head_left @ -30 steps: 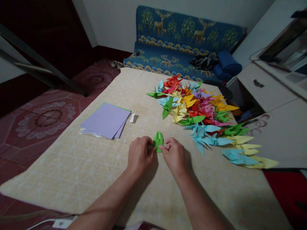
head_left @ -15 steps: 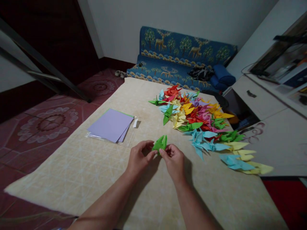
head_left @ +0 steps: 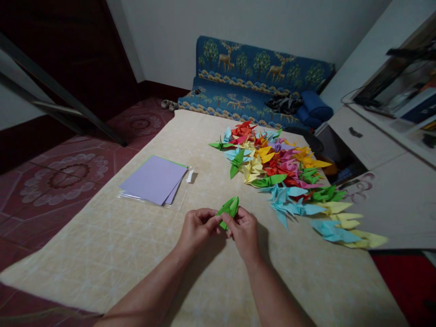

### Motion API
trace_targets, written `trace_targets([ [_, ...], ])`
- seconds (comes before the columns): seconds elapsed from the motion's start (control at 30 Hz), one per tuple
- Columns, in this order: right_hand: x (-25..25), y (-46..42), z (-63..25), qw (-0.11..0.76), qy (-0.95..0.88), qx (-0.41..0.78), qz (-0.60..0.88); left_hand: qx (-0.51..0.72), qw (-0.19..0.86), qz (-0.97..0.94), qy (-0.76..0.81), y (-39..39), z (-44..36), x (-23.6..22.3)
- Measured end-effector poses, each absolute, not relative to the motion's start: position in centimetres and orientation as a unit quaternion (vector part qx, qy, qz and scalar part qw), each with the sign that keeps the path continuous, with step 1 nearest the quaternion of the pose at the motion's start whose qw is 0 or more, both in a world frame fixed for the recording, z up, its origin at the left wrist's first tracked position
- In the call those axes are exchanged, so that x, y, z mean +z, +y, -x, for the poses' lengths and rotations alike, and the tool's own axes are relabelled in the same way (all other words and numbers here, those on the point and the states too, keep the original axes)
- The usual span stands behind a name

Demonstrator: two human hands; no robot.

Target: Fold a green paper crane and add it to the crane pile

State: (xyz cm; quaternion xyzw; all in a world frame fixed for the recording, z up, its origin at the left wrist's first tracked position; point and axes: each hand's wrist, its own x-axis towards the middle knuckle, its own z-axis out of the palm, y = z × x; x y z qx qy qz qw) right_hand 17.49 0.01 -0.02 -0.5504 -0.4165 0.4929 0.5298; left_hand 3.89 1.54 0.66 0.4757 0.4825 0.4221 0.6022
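Note:
Between my hands, above the near middle of the table, is a small piece of folded green origami paper (head_left: 229, 209). My left hand (head_left: 199, 225) pinches its left edge between thumb and fingers. From the other side my right hand (head_left: 243, 228) grips it, the thumb lying across its lower front. The fingertips hide the lower part of the fold. To the right and farther back lies a heap of folded paper cranes (head_left: 282, 168) in red, yellow, green, blue, pink and orange.
Left of my hands, a stack of purple paper squares (head_left: 155, 179) rests on a clear plastic sleeve, a small white slip (head_left: 190, 176) beside it. A cream cloth covers the table (head_left: 102, 254). Behind stands a blue patterned sofa (head_left: 231, 95); a white cabinet (head_left: 402, 195) borders the right side.
The green folded paper has come slightly lower and turned a little in my fingers. My right thumb has shifted up and left across its front. The view has moved slightly.

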Motion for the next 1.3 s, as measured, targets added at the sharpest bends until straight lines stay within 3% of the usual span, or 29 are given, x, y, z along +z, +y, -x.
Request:
trace_targets([
  [0.33,-0.4,0.0,-18.2,0.574,-0.378,0.483,0.543,0.469,0.662,-0.39,0.434,1.4,-4.3,1.2],
  [0.73,0.2,-0.5,-18.2,0.558,-0.403,0.442,0.576,0.454,0.648,-0.419,0.446,1.5,-4.5,1.1],
  [1.0,-0.3,-0.1,-18.1,0.596,-0.344,0.55,0.473,0.485,0.666,-0.388,0.411,1.4,-4.5,1.2],
  [1.3,0.8,-0.2,-18.0,0.569,-0.321,0.608,0.451,0.507,0.618,-0.449,0.398,1.3,-4.6,1.4],
])
